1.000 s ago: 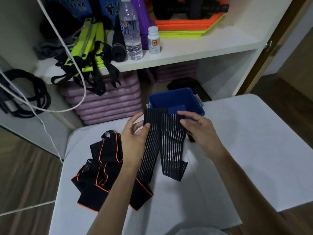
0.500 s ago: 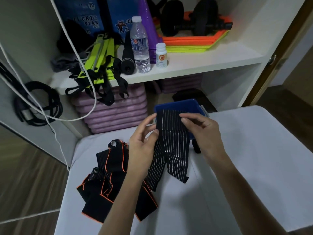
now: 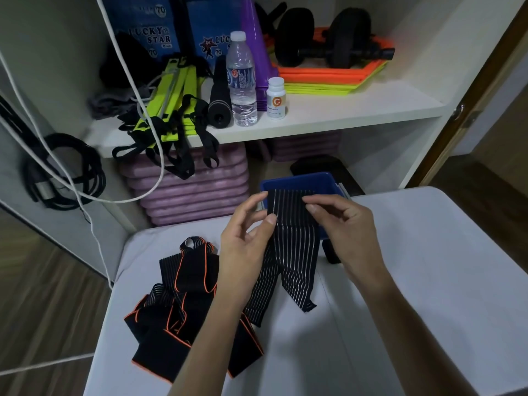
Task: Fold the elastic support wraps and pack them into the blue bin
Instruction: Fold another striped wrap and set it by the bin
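Pinched between my left hand (image 3: 245,247) and right hand (image 3: 345,221), the striped wrap (image 3: 291,241) hangs folded over in front of the blue bin (image 3: 300,181), its two tails dangling toward the white table (image 3: 428,281). Beside my left wrist, the orange-trimmed wraps (image 3: 183,304) lie heaped on the table.

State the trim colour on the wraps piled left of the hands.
Orange trim on the black elastic wraps, head view.
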